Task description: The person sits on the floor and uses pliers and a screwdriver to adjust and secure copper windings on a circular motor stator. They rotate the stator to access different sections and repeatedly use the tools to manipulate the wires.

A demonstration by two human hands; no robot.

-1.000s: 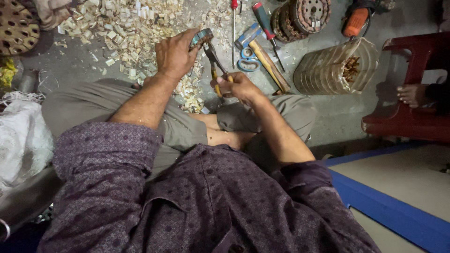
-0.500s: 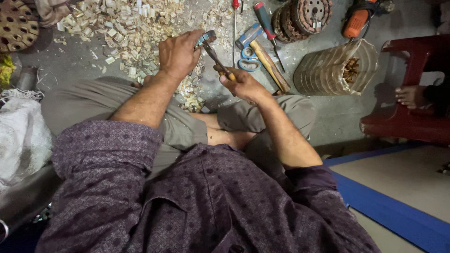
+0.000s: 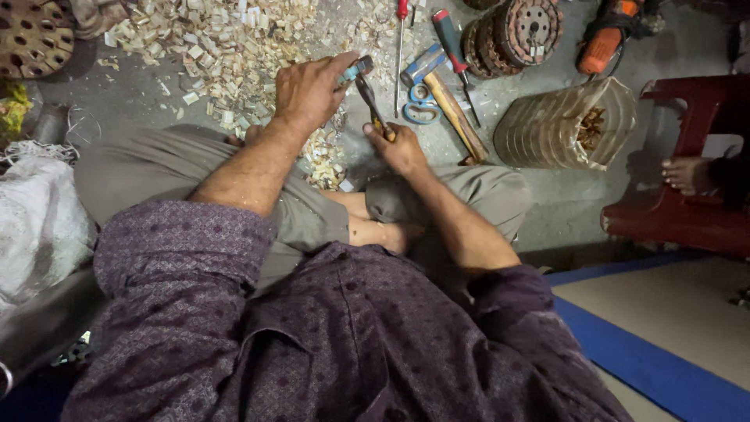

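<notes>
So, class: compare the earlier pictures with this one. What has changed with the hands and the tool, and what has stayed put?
Very little. The left hand has lifted slightly and still grips the blue-handled pliers; the right hand still pinches a small yellowish piece at their tip. The pale scraps, hammer, scissors and screwdrivers lie as before.

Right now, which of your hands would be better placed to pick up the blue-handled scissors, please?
Probably the right. The right hand lies just beside the scissors, though it pinches a small piece; the left hand is farther off, its grip closed around a blue-handled tool.
</notes>
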